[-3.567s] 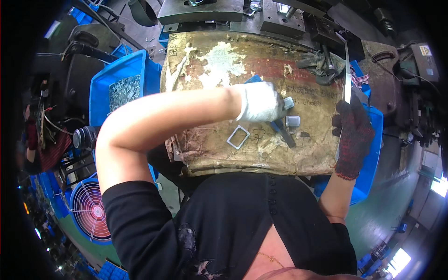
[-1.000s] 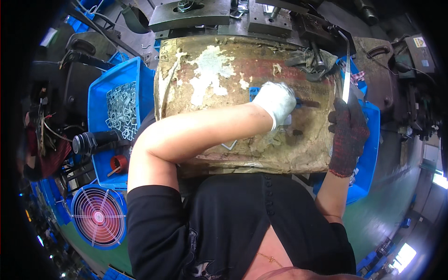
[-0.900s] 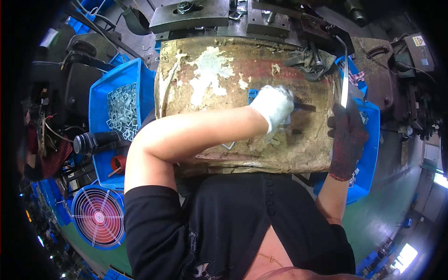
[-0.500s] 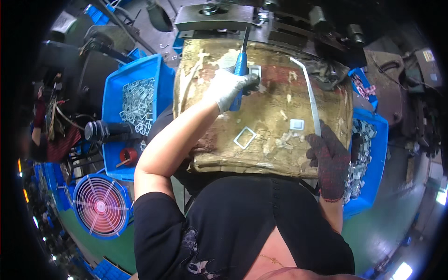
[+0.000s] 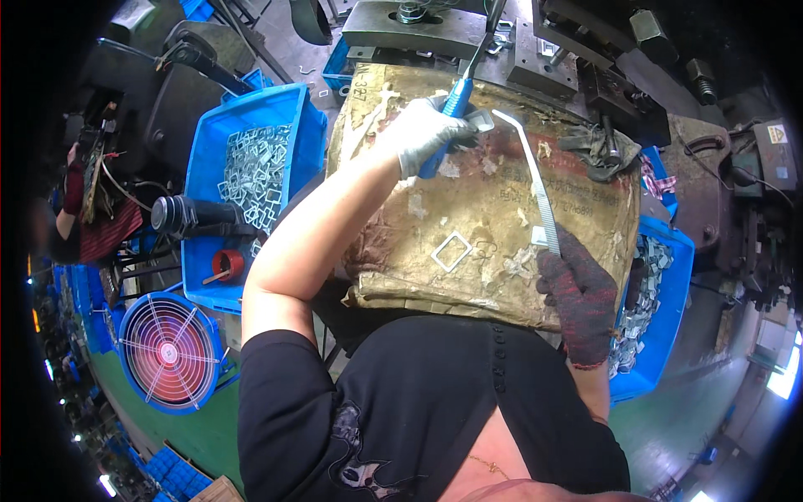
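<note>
My left hand (image 5: 428,138), in a white glove, is closed round a blue-handled tool (image 5: 457,98) whose slim metal shaft points away from me toward the press. At its fingertips is a small pale rectangular metal part (image 5: 481,121); whether it is pinched there I cannot tell. In a dark red and black glove, my right hand (image 5: 579,293) grips long metal tweezers (image 5: 532,163), their bent tip close to that part. Under the tweezers, near the right hand, lies a small pale plate (image 5: 539,236). A thin rectangular metal frame (image 5: 452,252) rests on the worn cardboard-covered work surface (image 5: 401,280).
A blue bin (image 5: 209,167) of metal frames stands left, with a red pot (image 5: 224,266) in it. Another blue bin (image 5: 669,289) of metal parts is at right. Press tooling (image 5: 427,29) crosses the far edge; a rag (image 5: 590,155) lies far right. A fan (image 5: 170,353) is lower left.
My left hand has shifted a little right, and the blue-handled tool leans further right. The tweezers' tip has moved left, nearer the part at my left fingertips. The whole view has shifted slightly.
</note>
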`<state>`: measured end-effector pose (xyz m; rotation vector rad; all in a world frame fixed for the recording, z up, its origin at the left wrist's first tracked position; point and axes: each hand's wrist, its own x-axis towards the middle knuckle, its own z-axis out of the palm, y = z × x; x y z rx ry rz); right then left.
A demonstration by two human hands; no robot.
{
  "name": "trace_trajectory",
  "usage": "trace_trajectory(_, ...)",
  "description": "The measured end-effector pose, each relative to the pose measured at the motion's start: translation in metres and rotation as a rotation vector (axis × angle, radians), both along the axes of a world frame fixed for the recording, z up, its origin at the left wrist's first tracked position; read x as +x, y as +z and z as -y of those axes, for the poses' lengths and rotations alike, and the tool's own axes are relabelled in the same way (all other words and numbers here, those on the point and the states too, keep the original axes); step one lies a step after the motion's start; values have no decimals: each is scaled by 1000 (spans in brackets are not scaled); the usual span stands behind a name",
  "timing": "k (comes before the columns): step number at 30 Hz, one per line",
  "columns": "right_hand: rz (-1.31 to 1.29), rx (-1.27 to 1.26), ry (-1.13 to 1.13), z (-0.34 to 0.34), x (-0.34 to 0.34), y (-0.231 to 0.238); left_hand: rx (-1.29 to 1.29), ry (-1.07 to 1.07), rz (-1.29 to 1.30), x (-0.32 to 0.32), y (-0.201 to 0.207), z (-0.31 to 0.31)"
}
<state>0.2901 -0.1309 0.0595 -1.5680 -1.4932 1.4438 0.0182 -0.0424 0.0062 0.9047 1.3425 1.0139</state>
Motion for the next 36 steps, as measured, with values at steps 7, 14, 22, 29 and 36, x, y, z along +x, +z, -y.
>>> trace_trajectory(7,62,109,98,-11,9,-10,97,-92,-296,-10,1,-21)
trace_trajectory(14,76,35,70,-22,10,2,122,-116,-287,-5,-2,-41)
trace_trajectory(22,27,54,38,-29,23,-8,124,-270,-816,-16,-5,-76)
trace_trajectory(29,179,112,-243,-56,4,4,421,-450,-1533,-11,28,-146)
trace_trajectory(36,39,253,-230,-94,-22,-12,209,-84,-1258,-17,24,-132)
